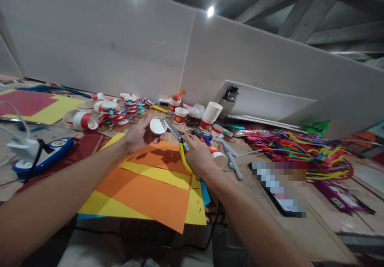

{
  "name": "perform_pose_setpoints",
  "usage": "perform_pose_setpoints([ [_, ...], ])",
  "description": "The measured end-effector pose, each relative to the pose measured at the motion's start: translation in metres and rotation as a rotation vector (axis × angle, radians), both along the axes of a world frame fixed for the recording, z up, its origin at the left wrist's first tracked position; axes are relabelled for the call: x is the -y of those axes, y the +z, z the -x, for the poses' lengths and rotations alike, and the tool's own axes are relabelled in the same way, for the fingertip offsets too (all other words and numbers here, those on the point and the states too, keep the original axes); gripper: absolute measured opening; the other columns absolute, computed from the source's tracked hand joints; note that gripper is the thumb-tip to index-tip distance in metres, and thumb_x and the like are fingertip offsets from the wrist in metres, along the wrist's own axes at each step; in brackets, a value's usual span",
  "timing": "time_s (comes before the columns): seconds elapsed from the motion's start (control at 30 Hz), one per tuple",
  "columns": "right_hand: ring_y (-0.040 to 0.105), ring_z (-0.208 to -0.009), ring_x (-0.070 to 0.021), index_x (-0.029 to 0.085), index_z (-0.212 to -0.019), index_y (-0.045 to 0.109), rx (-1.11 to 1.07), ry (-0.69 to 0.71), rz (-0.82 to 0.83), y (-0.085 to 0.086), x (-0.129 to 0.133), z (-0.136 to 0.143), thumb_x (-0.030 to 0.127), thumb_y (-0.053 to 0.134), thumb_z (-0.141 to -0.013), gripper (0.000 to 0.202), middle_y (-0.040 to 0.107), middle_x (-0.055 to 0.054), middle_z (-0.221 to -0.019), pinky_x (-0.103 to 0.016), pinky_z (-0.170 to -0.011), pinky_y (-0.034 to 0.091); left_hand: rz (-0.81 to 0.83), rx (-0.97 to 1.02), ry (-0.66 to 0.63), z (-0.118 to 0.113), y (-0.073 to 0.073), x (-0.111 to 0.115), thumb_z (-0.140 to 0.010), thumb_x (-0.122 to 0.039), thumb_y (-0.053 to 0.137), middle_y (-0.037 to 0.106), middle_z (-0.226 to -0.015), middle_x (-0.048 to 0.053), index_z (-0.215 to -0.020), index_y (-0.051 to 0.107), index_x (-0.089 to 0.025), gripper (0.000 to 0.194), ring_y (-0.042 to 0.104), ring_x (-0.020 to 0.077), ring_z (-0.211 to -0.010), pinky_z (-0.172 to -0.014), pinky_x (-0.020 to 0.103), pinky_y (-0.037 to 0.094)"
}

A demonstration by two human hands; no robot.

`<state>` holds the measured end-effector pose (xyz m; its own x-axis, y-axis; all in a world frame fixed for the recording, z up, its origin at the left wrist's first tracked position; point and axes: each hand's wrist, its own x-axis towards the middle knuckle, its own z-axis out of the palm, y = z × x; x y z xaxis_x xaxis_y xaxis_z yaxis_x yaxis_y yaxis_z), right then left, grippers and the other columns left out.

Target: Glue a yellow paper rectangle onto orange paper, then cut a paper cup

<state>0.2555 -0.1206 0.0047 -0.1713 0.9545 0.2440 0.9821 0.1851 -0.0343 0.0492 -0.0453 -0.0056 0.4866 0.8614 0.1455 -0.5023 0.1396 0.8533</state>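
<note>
My left hand [140,136] holds a small white paper cup piece [158,126], its round face turned toward me. In my right hand [196,152] are yellow-handled scissors [174,130], their blades pointing up and left to the right edge of the cup piece. Whether the blades touch the paper is too small to tell. Below both hands lie orange paper [147,197] and yellow paper [117,207], overlapping near the table's front edge.
Cut cup pieces [109,107] pile up at the back left. A cup stack [211,113] and a dark-topped bottle [229,101] stand behind my right hand. Colourful strips [300,147], a phone [277,189] and a purple case [337,195] lie to the right.
</note>
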Motion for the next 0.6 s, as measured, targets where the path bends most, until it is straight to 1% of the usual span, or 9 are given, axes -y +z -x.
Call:
perform_pose_setpoints([
  [0.13,0.063,-0.087,-0.0251,0.026,-0.127,0.050,0.005,0.009,-0.008,0.0006,0.0008,-0.0003,0.033,0.042,-0.092,0.037,0.060,-0.010,-0.111,-0.034,-0.071,0.045,-0.004,0.014,0.007,0.0000,0.0004,0.0009,-0.095,-0.044,0.042,0.070,-0.082,0.010,-0.095,0.062,-0.011,0.039,0.060,0.0144,-0.055,-0.042,0.022,0.043],
  [0.23,0.063,-0.086,-0.0246,0.026,-0.125,0.050,0.024,0.007,-0.012,0.0015,0.0019,0.0010,0.035,0.043,-0.091,0.036,0.058,-0.010,-0.113,-0.033,-0.068,0.045,0.013,-0.004,-0.049,-0.0013,0.0018,0.0045,-0.095,-0.046,0.043,0.069,-0.077,0.010,-0.091,0.062,-0.011,0.041,0.056,0.0129,-0.050,-0.041,0.022,0.042],
  [0.33,0.062,-0.087,-0.0240,0.026,-0.123,0.050,0.044,0.006,-0.019,0.0019,0.0024,0.0021,0.035,0.042,-0.092,0.034,0.056,-0.010,-0.114,-0.032,-0.067,0.045,0.027,-0.029,-0.089,-0.0022,0.0033,0.0078,-0.094,-0.048,0.042,0.069,-0.074,0.012,-0.086,0.062,-0.010,0.044,0.056,0.0131,-0.049,-0.041,0.022,0.042],
  [0.47,0.062,-0.085,-0.0237,0.027,-0.126,0.048,0.054,0.013,-0.017,0.0019,0.0023,0.0013,0.035,0.040,-0.092,0.036,0.056,-0.009,-0.114,-0.032,-0.066,0.045,0.035,-0.047,-0.073,-0.0017,0.0046,0.0088,-0.095,-0.049,0.039,0.070,-0.075,0.013,-0.087,0.063,-0.009,0.047,0.056,0.0131,-0.048,-0.041,0.022,0.041],
  [0.6,0.063,-0.087,-0.0248,0.027,-0.127,0.049,0.044,0.032,-0.030,0.0024,0.0025,0.0005,0.032,0.041,-0.092,0.036,0.058,-0.009,-0.111,-0.032,-0.066,0.045,0.025,-0.069,-0.060,-0.0007,0.0055,0.0086,-0.096,-0.051,0.036,0.070,-0.074,0.014,-0.086,0.063,-0.009,0.051,0.056,0.0127,-0.047,-0.040,0.022,0.041],
])
